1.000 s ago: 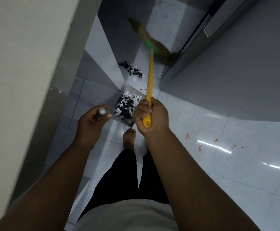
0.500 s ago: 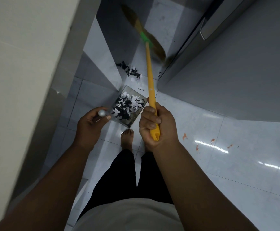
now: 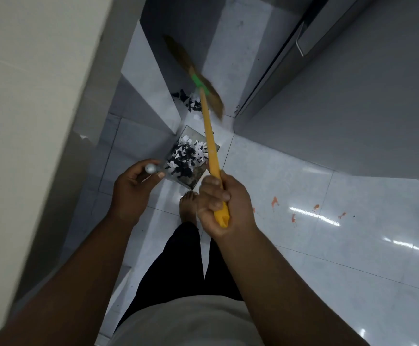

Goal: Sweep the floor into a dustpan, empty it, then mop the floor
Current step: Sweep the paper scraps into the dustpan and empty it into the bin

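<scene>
Head view | right hand (image 3: 224, 203) clamped on broom (image 3: 209, 143), left hand (image 3: 131, 188) gripping dustpan (image 3: 188, 133) handle | risk: hard swing could scatter scraps (image 3: 188, 101) past pan.

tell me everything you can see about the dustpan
The dustpan is a grey, metal-looking square tray, heaped with black and white paper scraps. Its handle rises toward the camera to a rounded silver tip, which the left hand holds. The tray sits low near the floor, just ahead of a bare foot. The yellow broom stick crosses its right edge in this view; whether they touch is unclear.
</scene>
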`<state>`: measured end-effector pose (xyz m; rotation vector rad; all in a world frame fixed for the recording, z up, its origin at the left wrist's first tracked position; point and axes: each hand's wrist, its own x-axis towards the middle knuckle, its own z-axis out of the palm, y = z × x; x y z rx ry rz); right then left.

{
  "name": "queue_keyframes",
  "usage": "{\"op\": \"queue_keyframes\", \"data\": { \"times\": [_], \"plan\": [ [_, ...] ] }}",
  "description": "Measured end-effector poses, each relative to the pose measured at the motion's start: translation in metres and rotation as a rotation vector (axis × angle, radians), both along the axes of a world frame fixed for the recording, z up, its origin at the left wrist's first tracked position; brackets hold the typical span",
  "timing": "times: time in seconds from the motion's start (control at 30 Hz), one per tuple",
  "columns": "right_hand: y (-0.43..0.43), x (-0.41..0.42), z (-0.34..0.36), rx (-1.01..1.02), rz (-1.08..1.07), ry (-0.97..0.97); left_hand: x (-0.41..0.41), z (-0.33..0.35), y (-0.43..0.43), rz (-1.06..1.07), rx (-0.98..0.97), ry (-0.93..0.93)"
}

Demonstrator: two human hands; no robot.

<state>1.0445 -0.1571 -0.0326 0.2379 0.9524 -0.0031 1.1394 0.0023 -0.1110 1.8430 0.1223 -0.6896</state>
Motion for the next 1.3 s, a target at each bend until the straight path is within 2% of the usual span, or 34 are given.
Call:
{"op": "queue_keyframes", "data": {
  "times": [0.13, 0.23, 0.33, 0.47, 0.7, 0.83, 0.93, 1.1, 1.3],
  "plan": [
    [0.002, -0.031, 0.017, -0.104, 0.070, -0.008, 0.001, 0.000, 0.000, -0.002, 0.004, 0.004],
    [0.001, -0.039, 0.011, -0.068, 0.033, -0.051, 0.000, -0.002, 0.002, 0.004, -0.005, -0.001],
    [-0.007, -0.019, -0.014, -0.035, 0.005, 0.018, -0.001, -0.004, 0.001, 0.006, -0.007, -0.018],
    [-0.018, 0.025, -0.047, -0.092, 0.045, 0.069, 0.000, -0.007, 0.000, 0.014, -0.012, -0.021],
    [-0.025, 0.031, -0.026, -0.076, 0.073, -0.122, -0.001, -0.007, 0.001, 0.011, -0.018, 0.001],
    [-0.010, 0.001, 0.003, -0.130, 0.119, -0.035, 0.000, -0.006, 0.003, 0.016, -0.039, 0.007],
    [0.003, -0.017, 0.008, -0.140, 0.069, 0.051, 0.001, -0.005, 0.002, 0.011, -0.032, 0.001],
    [-0.013, 0.005, -0.034, -0.075, -0.050, 0.082, -0.001, -0.004, 0.001, 0.008, -0.034, -0.014],
    [-0.042, 0.066, -0.079, -0.135, -0.099, 0.001, -0.001, -0.007, 0.006, 0.005, -0.040, -0.009]
  ]
}}
